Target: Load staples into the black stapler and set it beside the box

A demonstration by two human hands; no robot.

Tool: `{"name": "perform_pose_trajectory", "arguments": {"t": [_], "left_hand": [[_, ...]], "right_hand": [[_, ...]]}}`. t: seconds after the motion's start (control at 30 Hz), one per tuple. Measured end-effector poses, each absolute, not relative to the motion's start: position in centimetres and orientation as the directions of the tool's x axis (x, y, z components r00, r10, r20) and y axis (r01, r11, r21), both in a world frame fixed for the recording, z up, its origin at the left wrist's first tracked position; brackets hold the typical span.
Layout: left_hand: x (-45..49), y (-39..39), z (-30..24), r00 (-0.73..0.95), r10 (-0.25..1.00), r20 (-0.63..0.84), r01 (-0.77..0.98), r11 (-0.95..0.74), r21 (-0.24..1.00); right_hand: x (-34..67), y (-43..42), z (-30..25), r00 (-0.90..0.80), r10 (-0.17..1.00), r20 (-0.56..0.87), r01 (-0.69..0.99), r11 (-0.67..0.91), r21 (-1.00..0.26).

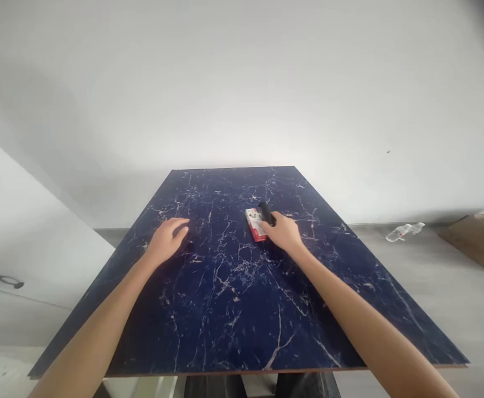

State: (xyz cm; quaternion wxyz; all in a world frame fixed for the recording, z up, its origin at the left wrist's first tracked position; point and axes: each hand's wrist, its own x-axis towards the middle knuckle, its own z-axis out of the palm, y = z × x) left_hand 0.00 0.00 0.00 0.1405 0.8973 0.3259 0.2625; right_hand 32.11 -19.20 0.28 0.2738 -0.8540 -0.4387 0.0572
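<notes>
On the dark marble table [233, 309], my right hand [284, 233] grips a black object [266, 213] over a red-and-white box [255, 224]. Its contents are hidden. My left hand [166, 240] rests flat, fingers loose.

A bare, unfurnished room, likely a home or empty unit, is indicated by plain white walls [242, 83], a grey floor [432, 287], a dark blue marble-pattern table [225, 298], a discarded plastic bottle [403, 231] and flattened cardboard [476, 240].
</notes>
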Motion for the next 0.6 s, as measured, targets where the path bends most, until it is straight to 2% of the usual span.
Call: {"name": "perform_pose_trajectory", "arguments": {"t": [0.1, 0.33, 0.47, 0.53, 0.6], "left_hand": [[-1.0, 1.3, -0.1, 0.637, 0.717, 0.285, 0.548, -0.680, 0.486], [-2.7, 3.7, 0.0, 0.578, 0.781, 0.237, 0.590, -0.600, 0.541], [-5.0, 4.9, 1.2, 0.558, 0.815, 0.155, 0.630, -0.538, 0.560], [-6.3, 5.0, 2.3, 0.574, 0.816, 0.068, 0.638, -0.498, 0.587], [-7.6, 4.7, 3.5, 0.628, 0.777, -0.044, 0.624, -0.469, 0.626]], "right_hand": [[25.5, -15.5, 0.1, 0.513, 0.844, 0.157, 0.730, -0.332, -0.598], [11.7, -8.7, -0.2, 0.263, 0.946, 0.190, 0.692, -0.048, -0.720], [11.4, -6.1, -0.4, 0.261, 0.953, 0.153, 0.668, -0.064, -0.741], [12.9, -4.9, -0.6, 0.266, 0.949, 0.171, 0.675, -0.056, -0.736], [14.3, -3.8, -0.9, 0.200, 0.958, 0.208, 0.688, 0.014, -0.726]]}}
